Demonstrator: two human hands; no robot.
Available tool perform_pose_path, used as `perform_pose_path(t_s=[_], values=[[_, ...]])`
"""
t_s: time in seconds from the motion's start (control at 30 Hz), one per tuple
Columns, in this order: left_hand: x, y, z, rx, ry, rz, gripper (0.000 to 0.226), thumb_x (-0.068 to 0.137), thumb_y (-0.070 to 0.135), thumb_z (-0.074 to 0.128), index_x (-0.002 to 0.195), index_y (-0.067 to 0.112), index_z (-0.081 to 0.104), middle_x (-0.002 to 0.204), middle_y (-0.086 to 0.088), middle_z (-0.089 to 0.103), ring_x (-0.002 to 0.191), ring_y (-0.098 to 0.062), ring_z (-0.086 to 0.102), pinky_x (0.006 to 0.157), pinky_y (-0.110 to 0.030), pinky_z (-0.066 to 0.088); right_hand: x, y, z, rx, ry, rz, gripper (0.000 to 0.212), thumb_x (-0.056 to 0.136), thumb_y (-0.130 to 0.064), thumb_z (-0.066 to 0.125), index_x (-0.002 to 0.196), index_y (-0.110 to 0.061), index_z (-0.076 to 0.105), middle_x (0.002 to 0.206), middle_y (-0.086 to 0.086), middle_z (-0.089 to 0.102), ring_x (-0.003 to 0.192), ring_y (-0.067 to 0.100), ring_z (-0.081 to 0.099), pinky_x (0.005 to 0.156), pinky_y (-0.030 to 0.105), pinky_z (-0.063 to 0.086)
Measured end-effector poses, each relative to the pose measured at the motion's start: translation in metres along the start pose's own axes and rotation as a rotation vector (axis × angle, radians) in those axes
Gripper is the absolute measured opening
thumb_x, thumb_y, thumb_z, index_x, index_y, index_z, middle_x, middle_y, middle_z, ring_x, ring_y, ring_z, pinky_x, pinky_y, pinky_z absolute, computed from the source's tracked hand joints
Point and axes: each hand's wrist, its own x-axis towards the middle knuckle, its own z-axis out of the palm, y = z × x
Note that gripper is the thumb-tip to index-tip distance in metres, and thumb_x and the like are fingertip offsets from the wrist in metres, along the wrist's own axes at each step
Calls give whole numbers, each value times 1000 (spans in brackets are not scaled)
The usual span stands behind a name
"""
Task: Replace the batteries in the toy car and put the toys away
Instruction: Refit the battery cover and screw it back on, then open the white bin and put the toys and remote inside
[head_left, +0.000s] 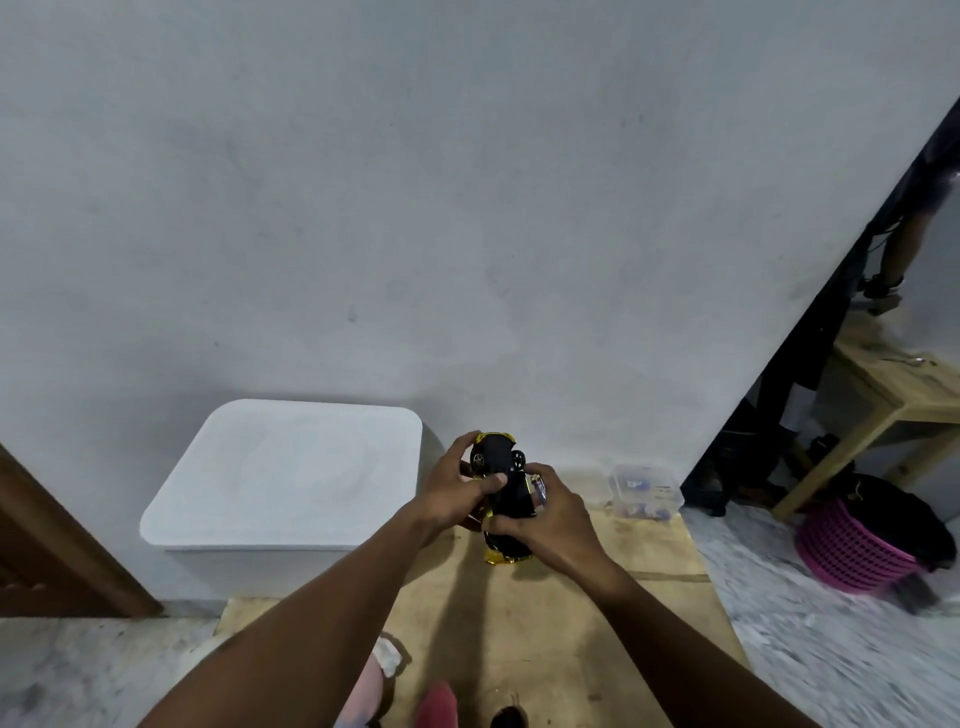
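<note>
I see both hands out in front of me, holding the black and gold toy car (505, 462) in the air over the pale wooden bench (571, 613). The car is turned so that its black underside and wheels face the camera, one gold end up toward the wall and the other down toward the bench. The left hand (454, 486) has its grip closed round the car's left side, thumb across the underside. The right hand (553, 519) grips the lower right side, fingers curled. Something small and shiny sits at its fingertips, but I cannot tell what. A large white lidded plastic box (291, 478) stands to the left against the wall. A small clear plastic container (647, 491) sits at the bench's far right corner. A pink basket (852, 545) is on the floor further right.
</note>
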Motion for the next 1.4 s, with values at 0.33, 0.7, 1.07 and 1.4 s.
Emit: perform_pose_path(t_s=[0.33,0.7,1.07,1.4], values=[[-2,-5,-7,-158,-149,-78,58,83,21,78,130,47,56,104,-6,77,101,-27,70,97,-49,50,15,15,-23,445,-319,186,54,68,-26,74,121,-27,61,55,-7,53,44,11,27,47,23,17],[0,-36,10,29,28,-159,70,75,15,85,133,40,54,106,-6,67,90,-23,68,70,-35,61,41,62,-38,244,11,314,33,100,-27,42,127,-27,61,95,4,60,50,15,35,44,23,23],[9,-104,40,725,335,-298,59,70,40,81,126,36,63,120,6,68,110,-19,65,82,-24,50,75,128,1,-69,7,13,30,86,-16,65,113,-28,70,80,-5,68,63,16,60,64,30,51],[6,-138,37,820,333,-393,63,62,47,83,120,32,65,109,-1,70,100,-23,69,75,-28,51,83,147,8,-79,-41,-61,30,82,-14,68,111,-23,71,74,-13,68,70,14,62,68,29,51]])
